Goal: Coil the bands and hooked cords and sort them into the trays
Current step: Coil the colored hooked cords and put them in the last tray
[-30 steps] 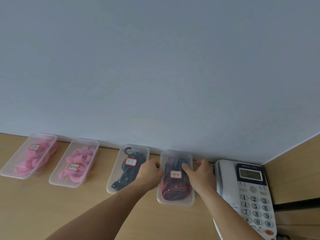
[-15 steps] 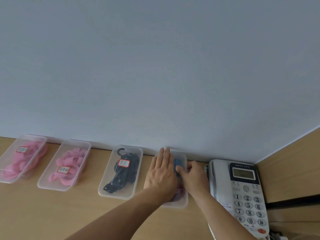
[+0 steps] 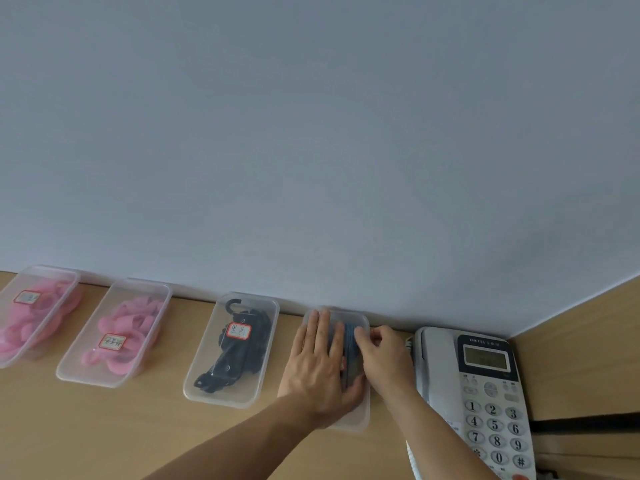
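Pressing flat on the lid of the fourth tray [image 3: 356,419], low and right of centre in the frame, the left hand [image 3: 320,368] lies with its fingers straight and close together, pointing toward the wall [image 3: 311,133]. The right hand [image 3: 384,355] sits just beside it, its fingers bent and their tips curled over the tray's right rim near the far corner. Between the two hands a blue cord [image 3: 349,341] shows through the clear plastic; the rest of what is inside is hidden under the palms.

To the left, along the foot of the wall, three more clear trays stand on the wooden desk [image 3: 104,427], each with a small label. The third tray [image 3: 194,386] holds black hooked cords [image 3: 242,355]. The second tray [image 3: 79,368] holds pink bands [image 3: 135,317], and the first tray [image 3: 52,282], at the left edge of the frame, holds more pink coils [image 3: 20,337]. A grey telephone [image 3: 485,393] rests at the lower right, just beside the right hand.
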`<state>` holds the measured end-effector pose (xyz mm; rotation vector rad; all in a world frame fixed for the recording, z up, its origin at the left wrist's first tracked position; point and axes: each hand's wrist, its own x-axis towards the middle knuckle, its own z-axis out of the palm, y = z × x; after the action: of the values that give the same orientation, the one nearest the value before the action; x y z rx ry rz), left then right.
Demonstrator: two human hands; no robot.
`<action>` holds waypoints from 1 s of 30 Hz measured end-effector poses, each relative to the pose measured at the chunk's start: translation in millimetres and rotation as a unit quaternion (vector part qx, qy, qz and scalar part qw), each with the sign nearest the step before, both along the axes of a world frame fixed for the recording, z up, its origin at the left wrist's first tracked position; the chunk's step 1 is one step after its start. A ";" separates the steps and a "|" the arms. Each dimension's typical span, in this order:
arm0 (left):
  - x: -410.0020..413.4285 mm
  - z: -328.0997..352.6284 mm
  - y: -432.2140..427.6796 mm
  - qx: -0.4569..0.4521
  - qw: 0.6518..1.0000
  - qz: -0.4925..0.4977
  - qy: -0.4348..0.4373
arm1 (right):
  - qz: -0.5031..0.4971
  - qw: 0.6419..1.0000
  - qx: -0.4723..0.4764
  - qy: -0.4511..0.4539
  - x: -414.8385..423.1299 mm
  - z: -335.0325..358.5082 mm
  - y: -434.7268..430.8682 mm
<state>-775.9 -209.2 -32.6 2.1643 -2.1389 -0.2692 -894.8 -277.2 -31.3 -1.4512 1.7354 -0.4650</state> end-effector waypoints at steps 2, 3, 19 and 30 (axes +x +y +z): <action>0.2 -1.5 1.4 -0.008 1.000 -0.007 -0.003 | -0.015 1.000 -0.004 -0.010 0.0 -0.5 -7.4; 0.6 -2.3 1.9 -0.011 1.000 -0.010 -0.005 | -0.024 1.000 -0.006 -0.016 0.0 -1.6 -11.0; 3.9 -11.2 -3.6 -0.019 0.999 -0.033 0.007 | -0.127 0.978 0.075 -0.150 4.0 -8.5 -14.0; 5.9 -21.5 -8.3 -0.001 1.000 -0.024 0.003 | -0.127 0.973 0.053 -0.183 -2.7 -8.3 45.7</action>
<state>-770.0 -217.5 -54.1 2.1104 -2.1888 -0.2779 -897.4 -231.5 -39.6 -0.9970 1.6218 -0.7156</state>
